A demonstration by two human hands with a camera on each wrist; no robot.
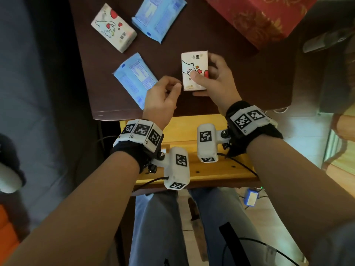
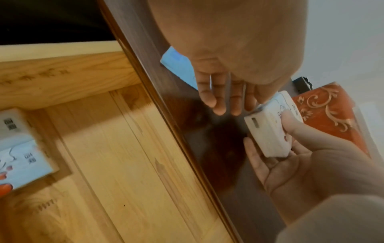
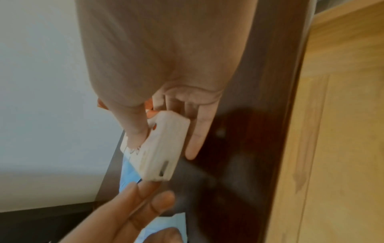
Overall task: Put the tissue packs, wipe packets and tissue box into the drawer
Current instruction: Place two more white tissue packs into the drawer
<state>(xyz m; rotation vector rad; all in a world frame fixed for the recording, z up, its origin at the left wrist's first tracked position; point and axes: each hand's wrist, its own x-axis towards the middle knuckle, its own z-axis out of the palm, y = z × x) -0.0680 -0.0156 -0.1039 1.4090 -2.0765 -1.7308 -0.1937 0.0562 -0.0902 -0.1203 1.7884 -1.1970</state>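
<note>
Right hand [image 1: 215, 79] grips the white tissue pack [image 1: 194, 64], thumb on its printed face, fingers behind, held above the dark tabletop [image 1: 230, 77]. Left hand [image 1: 163, 98] is loosely curled beside it, holding nothing. Pack: white wrap, cartoon drawing, red hearts. Left wrist view alone shows more tissue packs [image 2: 22, 156] already in the wooden drawer [image 2: 129, 164]. Head view adds another pack [image 1: 113, 27], two blue wipe packets [image 1: 134, 79] and the red tissue box [image 1: 259, 18] on the table.

wrists: black bands [image 1: 134, 150] with white marker blocks [image 1: 141, 134]
cameras: white pods [image 1: 207, 143], black cables [image 1: 240, 165]
legs: blue jeans [image 1: 159, 227]
</note>
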